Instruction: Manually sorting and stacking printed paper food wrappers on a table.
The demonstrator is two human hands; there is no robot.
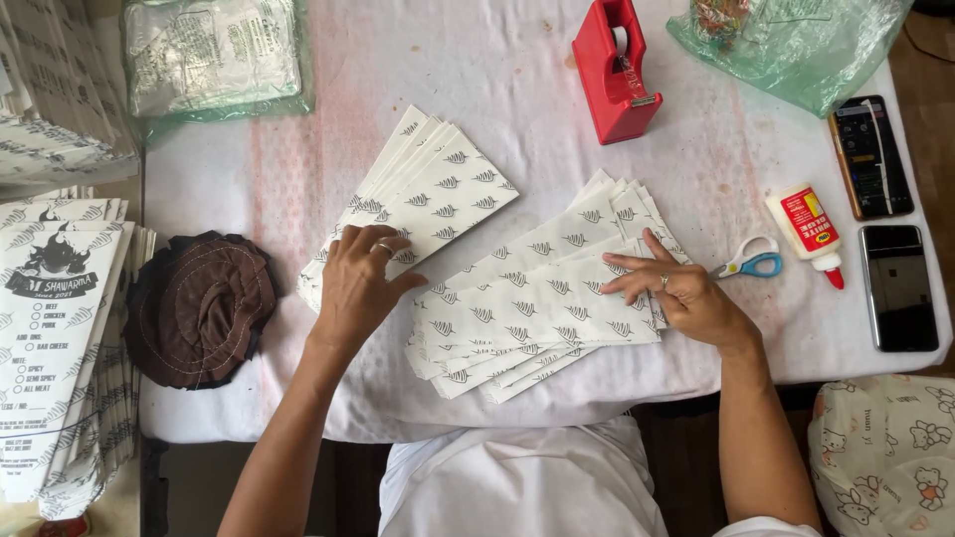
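Resting flat with fingers spread, the left hand [360, 283] presses the lower end of a fanned stack of long white paper sleeves printed with small grey leaf marks [423, 194], grasping nothing. That stack slants up and away from the hand toward the red plastic tape dispenser [615, 70]. The right hand [676, 293] lies open on a second, wider fan of the same leaf-printed white paper sleeves [542, 303], fingertips pushing on the top sheet near its right end, thumb raised; it clutches nothing either. This second fan sits below and slightly left of the tape dispenser, between the two hands, its lower corners reaching almost to the near edge of the white cloth-covered table [517, 80].

Right of the tape dispenser, just beyond the right hand, lie a pair of blue-handled scissors [751, 261], a white glue bottle with a red label and red tip [808, 231], and two dark phones [885, 219] close to the table's right edge. Left of the dispenser, past the left hand, a brown stitched fabric cap [199, 308] sits at the table's left edge beside tall piles of printed white paper bags [55, 328]. Bare cloth shows between the dispenser and both fans, and a narrow strip between the two stacks.
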